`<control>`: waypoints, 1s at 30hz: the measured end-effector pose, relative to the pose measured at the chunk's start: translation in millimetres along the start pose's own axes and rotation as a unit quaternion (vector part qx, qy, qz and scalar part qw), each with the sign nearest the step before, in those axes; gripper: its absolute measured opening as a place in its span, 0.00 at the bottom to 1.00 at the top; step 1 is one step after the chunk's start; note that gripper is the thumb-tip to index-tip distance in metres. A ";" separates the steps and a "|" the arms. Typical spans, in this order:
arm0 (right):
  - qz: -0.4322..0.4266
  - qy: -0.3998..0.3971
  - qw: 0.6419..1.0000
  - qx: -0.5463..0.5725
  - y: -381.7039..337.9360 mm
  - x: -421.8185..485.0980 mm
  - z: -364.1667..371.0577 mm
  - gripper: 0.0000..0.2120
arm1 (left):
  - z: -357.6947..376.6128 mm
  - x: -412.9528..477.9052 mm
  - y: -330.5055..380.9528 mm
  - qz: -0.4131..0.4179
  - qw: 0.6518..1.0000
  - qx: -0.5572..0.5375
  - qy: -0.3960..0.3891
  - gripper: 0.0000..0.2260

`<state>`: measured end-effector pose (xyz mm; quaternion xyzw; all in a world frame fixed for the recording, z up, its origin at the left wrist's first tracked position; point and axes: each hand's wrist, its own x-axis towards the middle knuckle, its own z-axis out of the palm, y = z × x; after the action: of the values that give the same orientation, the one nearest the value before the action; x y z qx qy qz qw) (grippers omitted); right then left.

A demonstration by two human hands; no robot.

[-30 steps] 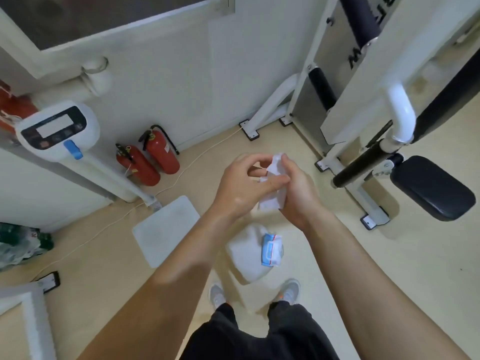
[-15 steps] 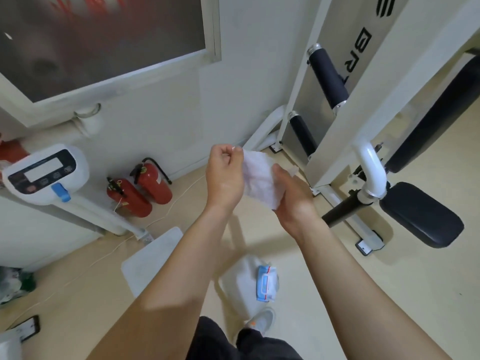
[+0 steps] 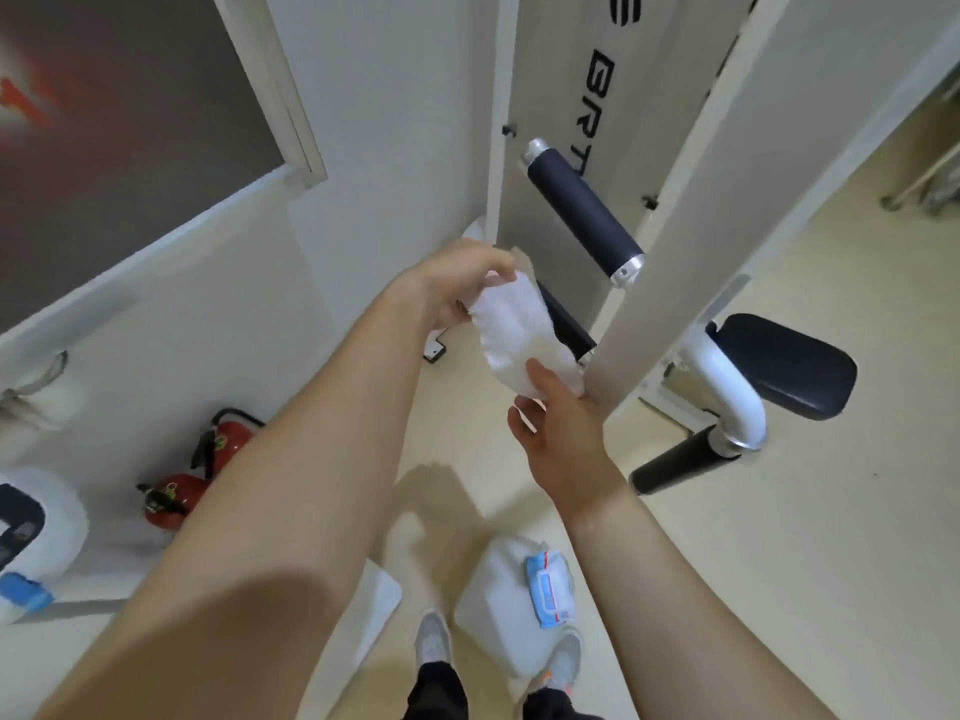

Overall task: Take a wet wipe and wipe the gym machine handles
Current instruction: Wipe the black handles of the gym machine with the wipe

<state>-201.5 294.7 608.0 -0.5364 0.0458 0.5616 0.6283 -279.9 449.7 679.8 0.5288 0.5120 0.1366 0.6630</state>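
Note:
A white wet wipe (image 3: 514, 332) is stretched between my two hands at the middle of the view. My left hand (image 3: 457, 288) pinches its upper end. My right hand (image 3: 558, 433) holds its lower end with thumb and fingers. Just beyond the wipe, a black padded handle (image 3: 582, 213) with silver end caps sticks out of the white gym machine (image 3: 654, 163). A second black handle (image 3: 566, 324) shows partly behind the wipe. Another black grip (image 3: 680, 462) sits lower right on a white curved tube. The blue wet wipe pack (image 3: 550, 589) lies on a white container by my feet.
A white container (image 3: 498, 595) stands on the floor between my shoes. Two red fire extinguishers (image 3: 182, 491) lean against the left wall beside a white scale (image 3: 36, 532). A black seat pad (image 3: 784, 363) sits to the right. Beige floor spreads to the right.
Both hands rose and moved toward the machine, spreading the wipe out from a bunch into a longer sheet. The view tilted up, bringing the upper black handle closer.

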 end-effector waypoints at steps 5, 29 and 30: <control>-0.049 0.061 0.997 0.022 10.2 12.9 15.8 0.08 | 15.2 48.4 20.1 0.152 0.970 0.181 -0.047 0.05; -0.179 0.301 0.925 -0.147 18.2 -27.0 -20.8 0.33 | 84.6 55.7 -10.0 0.282 0.506 0.801 -0.150 0.10; -0.194 0.314 0.913 -0.174 16.1 -24.8 -18.7 0.43 | 85.1 57.7 -11.2 0.279 0.508 0.801 -0.150 0.10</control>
<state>-212.6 261.6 606.5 -0.7843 0.0376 0.2308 0.5746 -188.6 439.1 632.3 0.9631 0.1221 -0.2349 -0.0481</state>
